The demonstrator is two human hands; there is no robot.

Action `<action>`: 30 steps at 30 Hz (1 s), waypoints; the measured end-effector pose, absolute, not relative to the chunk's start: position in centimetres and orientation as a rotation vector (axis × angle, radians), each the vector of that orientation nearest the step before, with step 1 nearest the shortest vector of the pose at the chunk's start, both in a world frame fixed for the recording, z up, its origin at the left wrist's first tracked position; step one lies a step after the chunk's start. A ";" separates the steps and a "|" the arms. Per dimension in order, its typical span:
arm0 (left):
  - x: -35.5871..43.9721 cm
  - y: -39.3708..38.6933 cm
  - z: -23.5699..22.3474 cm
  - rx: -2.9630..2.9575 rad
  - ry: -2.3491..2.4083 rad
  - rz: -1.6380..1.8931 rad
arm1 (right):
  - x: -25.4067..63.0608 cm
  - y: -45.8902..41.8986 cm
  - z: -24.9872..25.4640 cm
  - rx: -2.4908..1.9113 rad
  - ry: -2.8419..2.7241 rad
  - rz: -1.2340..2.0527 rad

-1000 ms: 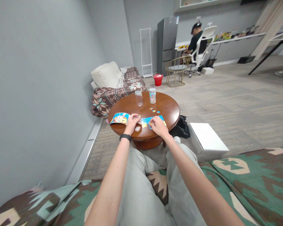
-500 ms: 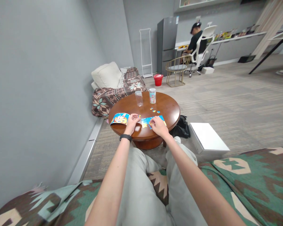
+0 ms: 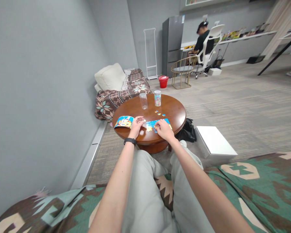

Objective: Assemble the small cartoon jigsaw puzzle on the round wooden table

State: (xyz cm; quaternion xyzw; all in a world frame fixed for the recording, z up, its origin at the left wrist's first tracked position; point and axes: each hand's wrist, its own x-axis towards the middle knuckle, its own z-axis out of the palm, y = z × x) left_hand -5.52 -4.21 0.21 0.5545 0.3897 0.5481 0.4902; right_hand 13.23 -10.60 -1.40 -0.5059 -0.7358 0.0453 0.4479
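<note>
A round brown wooden table [image 3: 174, 111] stands in front of my knees. On its near edge lies a partly joined blue and yellow jigsaw [image 3: 152, 125]. My left hand [image 3: 136, 125], with a black band on the wrist, rests at the jigsaw's left end, fingers curled in a pinch on a small puzzle piece. My right hand [image 3: 163, 128] lies on the jigsaw's right part, fingers bent and pressing on it. A curled colourful picture sheet [image 3: 123, 121] lies left of my left hand. A few loose pieces [image 3: 159, 113] sit further back.
A clear plastic jar [image 3: 143, 100] and a printed tin [image 3: 157, 98] stand at the table's far side. A white box [image 3: 215, 145] and a black bag [image 3: 188, 131] lie on the floor to the right. A person sits at a desk far back.
Both hands stay at the jigsaw, almost unmoved. The view has shifted slightly.
</note>
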 end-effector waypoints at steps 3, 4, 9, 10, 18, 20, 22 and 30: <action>-5.4 -4.2 0.2 1.365 0.908 1.354 | 13.2 -10.6 -1.4 -1.255 -1.824 0.110; -5.4 -4.2 0.2 1.364 0.905 1.365 | 13.2 -10.6 -1.4 -1.255 -1.826 0.109; -5.4 -4.2 0.1 1.388 0.955 1.364 | 13.3 -10.5 -1.5 -1.265 -1.824 0.124; -5.4 -4.2 0.1 1.403 0.964 1.360 | 13.3 -10.4 -1.5 -1.267 -1.823 0.126; -5.5 -4.4 0.4 1.453 0.962 1.320 | 13.2 -10.5 -1.6 -1.258 -1.817 0.108; -5.5 -4.4 0.4 1.427 0.971 1.299 | 13.2 -10.6 -1.5 -1.259 -1.813 0.105; -5.5 -4.4 0.4 1.396 0.967 1.294 | 13.2 -10.7 -1.3 -1.259 -1.814 0.107; -5.5 -4.5 0.4 1.443 0.953 1.326 | 13.3 -11.0 -0.7 -1.265 -1.816 0.190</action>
